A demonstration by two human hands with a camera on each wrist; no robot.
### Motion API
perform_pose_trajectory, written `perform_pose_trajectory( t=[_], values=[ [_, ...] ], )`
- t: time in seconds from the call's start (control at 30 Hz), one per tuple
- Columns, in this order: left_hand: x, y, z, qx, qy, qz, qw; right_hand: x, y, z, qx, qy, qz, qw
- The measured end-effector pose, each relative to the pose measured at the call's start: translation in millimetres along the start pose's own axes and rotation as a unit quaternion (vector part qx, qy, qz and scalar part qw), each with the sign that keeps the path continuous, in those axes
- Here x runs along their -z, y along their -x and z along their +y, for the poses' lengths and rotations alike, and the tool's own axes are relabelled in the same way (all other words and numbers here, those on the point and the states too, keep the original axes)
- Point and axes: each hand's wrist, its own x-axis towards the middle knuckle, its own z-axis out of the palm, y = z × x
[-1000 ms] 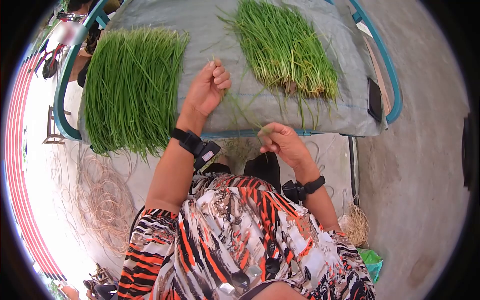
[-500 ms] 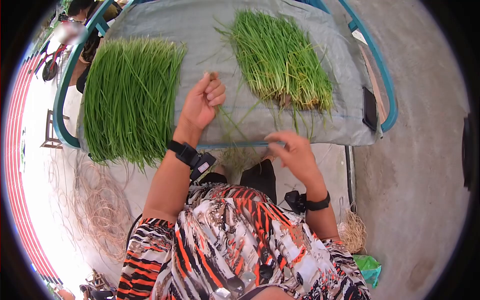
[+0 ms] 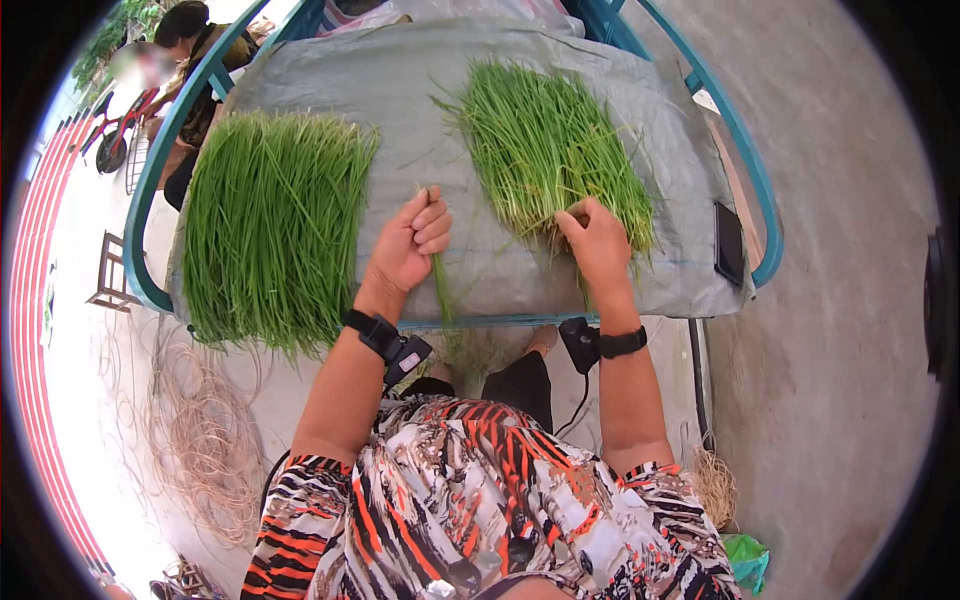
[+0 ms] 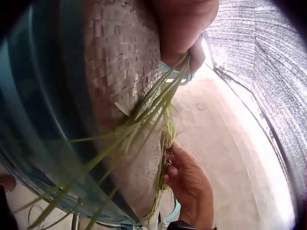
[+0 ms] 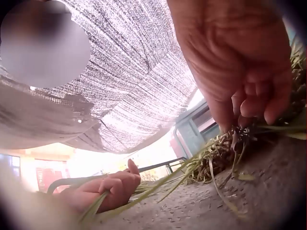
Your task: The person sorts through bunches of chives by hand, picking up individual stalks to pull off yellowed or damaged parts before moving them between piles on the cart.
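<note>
Holding flat, ribbon-thin green blades point(image 4: 159, 99)

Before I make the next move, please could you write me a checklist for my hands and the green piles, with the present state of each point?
1. Left hand holds stalks: ok, they are gripped.
2. Right hand is at the right pile: ok, touching its near edge.
3. Right hand has separated a stalk: cannot tell.
4. Left pile is apart from the right pile: ok, grey sheet shows between.
5. Right pile is tidy: not ok, strands stick out at its far left corner.
6. Phone-like object is away from both hands: ok.
</note>
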Motion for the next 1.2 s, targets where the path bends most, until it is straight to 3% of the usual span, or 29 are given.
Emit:
perform_pose_trajectory(
  t=[0.07,0.33,0.47,0.57,0.7,0.83,0.9,1.0,1.1,1.2],
  values=[
    [-1,0,0,0.003,0.004,0.0,1.0,3,0,6,-0.033,-0.1,-0.039,0.994],
    [0,0,-2,0.008,0.009,-0.009,1.0,15,19,11,-0.017,-0.368,-0.022,0.929],
    [0,0,-1,0.01,0.0,-0.002,1.0,24,29,16,0.01,-0.532,-0.079,0.843],
    [0,0,-1,0.011,-0.011,0.004,1.0,27,35,19,0.005,-0.515,-0.065,0.855],
    [-4,0,-3,0.0,-0.056,0.034,0.998,43,49,11,0.024,-0.497,0.041,0.866],
    [-13,-1,-7,-0.036,-0.183,0.079,0.979,53,59,17,0.009,-0.455,0.06,0.888],
    [-24,2,-15,-0.064,-0.269,0.129,0.952,56,66,15,0.015,-0.463,0.056,0.884],
    [-54,5,-33,-0.099,-0.49,0.119,0.858,53,70,17,0.053,-0.418,0.08,0.904],
    [-90,6,-62,-0.149,-0.61,0.023,0.778,56,74,18,0.039,-0.509,0.007,0.86],
    [-108,-1,-84,-0.226,-0.728,-0.083,0.642,49,79,13,0.046,-0.537,-0.025,0.842]
  ],
)
